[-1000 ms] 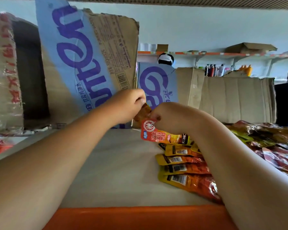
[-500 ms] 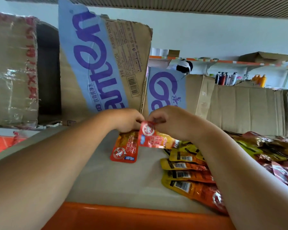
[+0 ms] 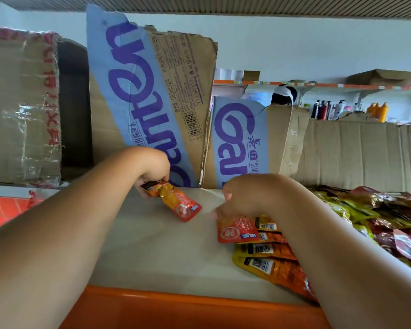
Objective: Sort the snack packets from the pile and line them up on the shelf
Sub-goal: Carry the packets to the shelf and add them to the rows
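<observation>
My left hand [image 3: 152,170] grips one end of an orange-red snack packet [image 3: 177,201], which slants down onto the beige shelf [image 3: 152,248] in front of the cardboard. My right hand [image 3: 246,198] reaches over a second red-orange packet [image 3: 237,230], fingers curled down on its upper edge. That packet lies at the far end of a row of overlapping orange packets [image 3: 271,260], which runs toward the shelf's front edge and is partly hidden under my right forearm. The pile of mixed snack packets [image 3: 384,214] lies at the right.
Torn cardboard box panels with blue and purple print [image 3: 152,103] lean along the back of the shelf. A taped carton [image 3: 19,103] stands at the left. The shelf has an orange front lip [image 3: 176,309]. Far behind, another shelf holds bottles [image 3: 325,109].
My hands have moved apart. The left carried its packet left and down to the shelf. The right lowered its packet onto the far end of the row.
</observation>
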Available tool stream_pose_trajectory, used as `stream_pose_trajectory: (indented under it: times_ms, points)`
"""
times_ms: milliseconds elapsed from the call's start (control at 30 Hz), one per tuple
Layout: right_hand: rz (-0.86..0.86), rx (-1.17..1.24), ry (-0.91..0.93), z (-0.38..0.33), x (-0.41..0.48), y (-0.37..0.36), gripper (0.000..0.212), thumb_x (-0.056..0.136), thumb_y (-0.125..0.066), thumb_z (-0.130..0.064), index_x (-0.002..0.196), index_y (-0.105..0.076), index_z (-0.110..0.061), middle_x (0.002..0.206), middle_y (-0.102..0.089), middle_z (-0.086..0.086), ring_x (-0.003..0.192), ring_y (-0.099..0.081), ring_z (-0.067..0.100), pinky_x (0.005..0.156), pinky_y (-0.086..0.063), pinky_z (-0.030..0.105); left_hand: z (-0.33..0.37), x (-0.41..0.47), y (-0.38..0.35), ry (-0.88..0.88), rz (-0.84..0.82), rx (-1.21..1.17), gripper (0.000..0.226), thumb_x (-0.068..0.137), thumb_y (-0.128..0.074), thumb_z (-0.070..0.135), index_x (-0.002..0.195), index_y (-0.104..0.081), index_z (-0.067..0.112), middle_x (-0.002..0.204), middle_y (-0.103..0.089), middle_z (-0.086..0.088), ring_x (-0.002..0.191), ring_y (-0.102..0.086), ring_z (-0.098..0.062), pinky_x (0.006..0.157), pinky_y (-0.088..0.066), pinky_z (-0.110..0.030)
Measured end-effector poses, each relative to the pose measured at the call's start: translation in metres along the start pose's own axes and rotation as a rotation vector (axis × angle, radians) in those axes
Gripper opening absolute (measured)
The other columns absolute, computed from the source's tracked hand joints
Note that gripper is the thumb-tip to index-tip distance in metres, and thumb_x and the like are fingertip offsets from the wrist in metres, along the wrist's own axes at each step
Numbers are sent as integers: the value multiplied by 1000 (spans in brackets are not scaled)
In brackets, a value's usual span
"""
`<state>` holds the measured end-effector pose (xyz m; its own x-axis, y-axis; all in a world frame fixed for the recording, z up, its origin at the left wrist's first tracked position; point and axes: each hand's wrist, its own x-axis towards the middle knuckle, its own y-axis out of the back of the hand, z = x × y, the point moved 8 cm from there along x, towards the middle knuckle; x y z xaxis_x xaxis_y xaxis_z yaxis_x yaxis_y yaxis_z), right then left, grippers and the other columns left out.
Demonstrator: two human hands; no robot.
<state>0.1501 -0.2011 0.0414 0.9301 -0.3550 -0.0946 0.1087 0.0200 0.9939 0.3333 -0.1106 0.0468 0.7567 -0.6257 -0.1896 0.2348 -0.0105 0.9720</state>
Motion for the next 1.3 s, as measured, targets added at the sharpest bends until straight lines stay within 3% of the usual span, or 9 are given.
stream_pose_trajectory:
  times_ms: [100,233,433,533,700,900,1000,1167,1300]
  points:
    - [-55,-1,18,-5,-1,-7,41,86,-65,-65,95,-51,-27,94,-59,-6,89,-57,15,64,-40,27,-27,-3,-16,191,-189,-116,24,105,-47,9,94,-64,-3,83,-71,-17,62,-72,-24,61,-60,-31]
    - [-41,62,132,-17,-2,-5,29,85,-74,-39,105,-56,-29,110,-60,-4,97,-59,18,76,-51,32,-23,-14,-13,98,-210,56,22,96,-70,34,113,-69,20,121,-66,-1,108,-69,-25,96,-58,-48]
    - [-33,74,76,-11,-2,-7,35,84,-75,-43,107,-56,-25,98,-60,-6,82,-55,12,61,-39,28,27,-51,-19,-130,-277,158,66,78,-89,36,135,-57,38,128,-55,8,124,-57,-20,92,-60,-37]
    - [-4,86,85,-10,3,-6,28,85,-74,-31,106,-57,-23,96,-61,-3,77,-55,13,58,-38,27,48,-49,-26,-187,-213,322,69,80,-87,32,141,-54,32,137,-56,-1,118,-58,-21,51,-49,-8]
    - [148,194,53,2,8,6,20,82,-73,-30,94,-58,-24,100,-63,-2,92,-61,21,74,-50,33,50,-44,-31,-253,-234,233,61,76,-90,38,128,-60,28,117,-65,-3,105,-66,-19,85,-62,-34]
    - [350,345,-27,24,7,25,21,80,-71,-41,83,-62,-23,88,-63,-4,88,-60,21,73,-48,33,43,-45,3,-386,-85,2,56,58,-82,57,106,-62,38,103,-71,7,94,-68,-15,88,-54,-35]
    - [430,387,-46,27,2,34,36,72,-67,-53,85,-66,-20,92,-64,0,89,-61,23,78,-51,34,40,-47,19,-443,31,-101,43,71,-86,53,105,-63,38,101,-76,13,99,-70,-12,100,-54,-42]
    - [545,420,-37,30,1,39,16,80,-76,-37,83,-66,-24,87,-66,-3,82,-64,21,66,-49,29,39,-57,29,-500,129,-205,40,68,-87,50,99,-67,35,97,-78,10,92,-73,-15,99,-55,-48]
    - [591,440,-13,28,-2,43,11,81,-75,-35,82,-68,-26,82,-68,-5,67,-64,15,59,-49,27,22,-68,34,-489,284,-231,30,79,-85,46,100,-68,35,99,-74,17,82,-68,-3,82,-56,-34]
